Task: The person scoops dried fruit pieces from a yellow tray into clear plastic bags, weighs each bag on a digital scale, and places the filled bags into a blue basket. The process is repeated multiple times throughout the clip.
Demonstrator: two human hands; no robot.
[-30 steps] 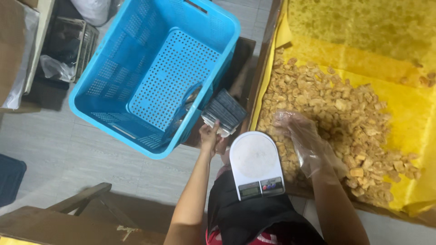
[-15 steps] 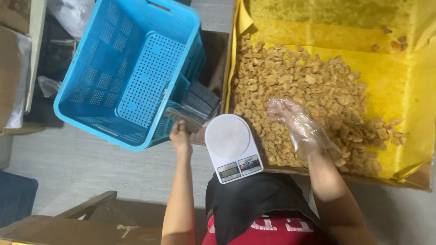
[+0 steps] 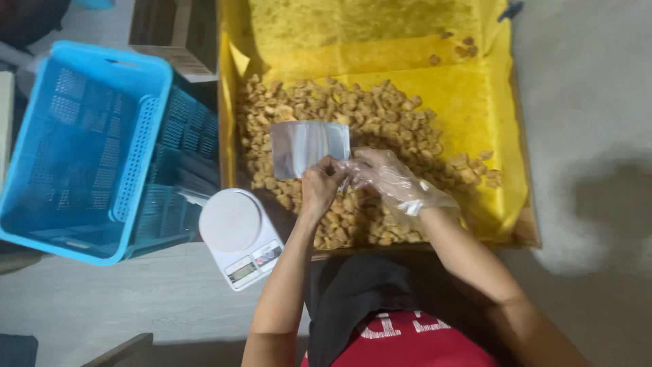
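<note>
The bare left hand (image 3: 321,185) has left the blue plastic crate (image 3: 88,146); its fingers now pinch a flat silvery plastic pouch (image 3: 309,146) above the golden fried snack pieces (image 3: 353,136), joined by the gloved right hand (image 3: 384,178), fingers closed on the pouch's edge

We are seeing silvery plastic pouch (image 3: 309,147) hiding part of golden-brown snack pile (image 3: 380,122); pouch's lower edge hiding behind bare left hand (image 3: 320,185) and clear-gloved right hand (image 3: 384,178). Small display on white round kitchen scale (image 3: 239,236) blurring, unreadable. Blue slatted plastic crate (image 3: 81,149) running off left edge.
</note>
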